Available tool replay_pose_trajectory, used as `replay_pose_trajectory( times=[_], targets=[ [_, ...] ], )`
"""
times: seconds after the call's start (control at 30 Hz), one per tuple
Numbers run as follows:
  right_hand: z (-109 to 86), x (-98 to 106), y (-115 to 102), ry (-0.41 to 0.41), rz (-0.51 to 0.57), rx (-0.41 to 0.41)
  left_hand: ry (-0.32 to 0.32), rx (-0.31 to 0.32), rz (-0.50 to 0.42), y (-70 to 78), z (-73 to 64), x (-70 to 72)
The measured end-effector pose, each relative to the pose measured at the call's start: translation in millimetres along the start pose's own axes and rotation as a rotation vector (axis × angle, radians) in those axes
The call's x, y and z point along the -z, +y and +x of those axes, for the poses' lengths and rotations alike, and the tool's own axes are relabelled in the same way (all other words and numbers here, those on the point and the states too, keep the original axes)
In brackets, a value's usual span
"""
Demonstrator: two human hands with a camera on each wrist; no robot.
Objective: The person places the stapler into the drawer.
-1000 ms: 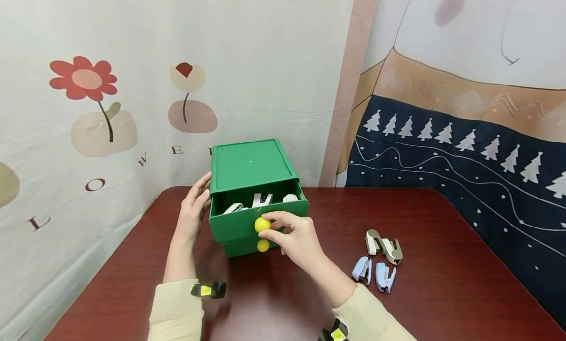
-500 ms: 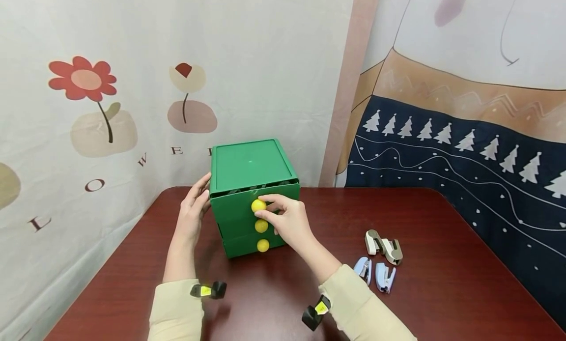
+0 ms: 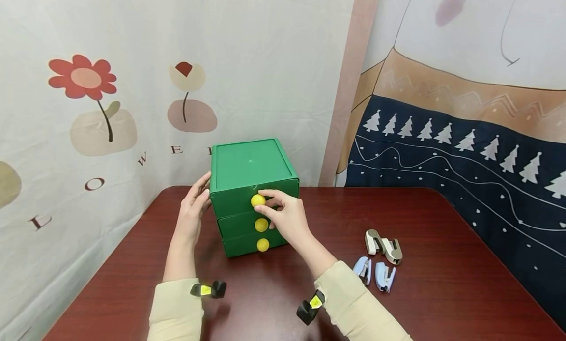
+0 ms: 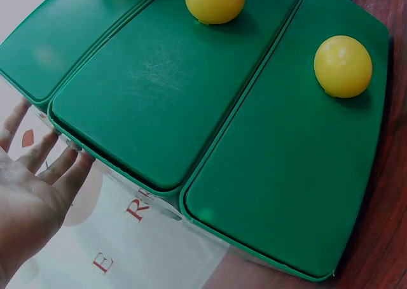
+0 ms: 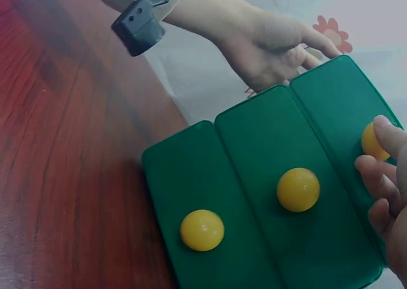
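A green three-drawer cabinet (image 3: pixel 252 164) stands on the table with all its drawers closed. My right hand (image 3: pixel 289 215) pinches the top yellow knob (image 3: pixel 258 200) between thumb and index finger; the right wrist view shows these fingers (image 5: pixel 381 133) at that knob too. Below it are the middle knob (image 3: pixel 261 225) and the bottom knob (image 3: pixel 263 244), both untouched. Against the cabinet's left side rests my left hand (image 3: pixel 194 206), its fingers extended along the wall, as the left wrist view also shows. The drawers' contents are hidden.
To the right lie two light blue staplers (image 3: pixel 384 277) and, just behind them, two white-and-olive staplers (image 3: pixel 391 251). A printed cloth (image 3: pixel 265 85) hangs behind the dark red wooden table (image 3: pixel 336 208).
The top drawer, half out with white items visible inside, has slid back into the cabinet. My right hand moved away from me with its knob; the left hand stayed put.
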State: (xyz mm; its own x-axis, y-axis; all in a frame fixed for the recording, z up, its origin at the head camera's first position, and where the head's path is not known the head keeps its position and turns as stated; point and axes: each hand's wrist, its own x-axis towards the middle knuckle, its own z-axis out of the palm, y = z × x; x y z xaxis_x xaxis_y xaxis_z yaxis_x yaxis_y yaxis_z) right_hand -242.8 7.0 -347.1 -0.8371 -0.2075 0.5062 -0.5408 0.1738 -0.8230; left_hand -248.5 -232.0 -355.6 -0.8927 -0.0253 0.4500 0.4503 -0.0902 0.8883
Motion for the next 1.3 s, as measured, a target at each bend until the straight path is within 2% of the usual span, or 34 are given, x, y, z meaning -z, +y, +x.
replay_pose_trajectory(
  times=[0.3,0.4,0.63,0.8,1.07,1.3],
  targets=[
    [-19.4,-3,24,0.062,0.028,0.062,0.002,0.003,0.005,1.0,0.6,-1.2],
    [-25.3,-5,33,0.070,0.027,0.045,0.005,0.003,-0.001,1.5,0.7,-1.7],
    [-33.7,-11,46,0.032,-0.050,0.012,-0.003,-0.003,-0.012,1.8,0.0,-2.3],
    [-36.6,-15,49,0.007,-0.062,-0.011,0.002,0.002,-0.008,1.8,0.1,-1.5],
    [-36.6,-17,43,0.003,0.016,-0.062,-0.001,-0.010,-0.019,0.7,0.5,-0.9],
    [-44.1,-13,42,-0.029,0.048,-0.087,0.000,-0.013,-0.015,1.7,0.5,-0.9]
  ],
)
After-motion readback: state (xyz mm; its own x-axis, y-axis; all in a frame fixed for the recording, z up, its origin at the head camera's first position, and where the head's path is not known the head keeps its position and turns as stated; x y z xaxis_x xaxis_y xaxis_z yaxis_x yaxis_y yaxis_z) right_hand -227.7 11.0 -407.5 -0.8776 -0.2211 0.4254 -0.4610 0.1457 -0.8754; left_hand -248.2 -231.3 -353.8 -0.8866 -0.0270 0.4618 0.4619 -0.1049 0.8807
